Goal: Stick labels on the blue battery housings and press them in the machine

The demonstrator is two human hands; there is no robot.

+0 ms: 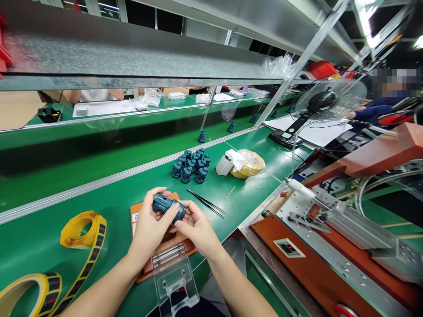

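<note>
Between my two hands lies a dark blue cylindrical plastic part (162, 204), tilted down to the right. My left hand (150, 220) wraps round its left end, thumb along the body. The fingers of my right hand (196, 226) pinch the black-ringed right end. Beneath them is an orange-brown fixture (136, 210), partly hidden, with a clear hinged flap (173, 279) hanging toward me. Black tweezers (206, 203) rest on the green bench just beyond my right hand. Farther back, several similar blue parts (188, 167) stand upright in a group.
Left are a yellow label roll (77, 229) and a second roll (29, 293). A white bottle (224, 165), a yellow bagged bundle (247, 165) and a small stick (230, 192) lie right of centre. A pneumatic press (330, 220) and a fan (320, 101) stand right. A person sits behind.
</note>
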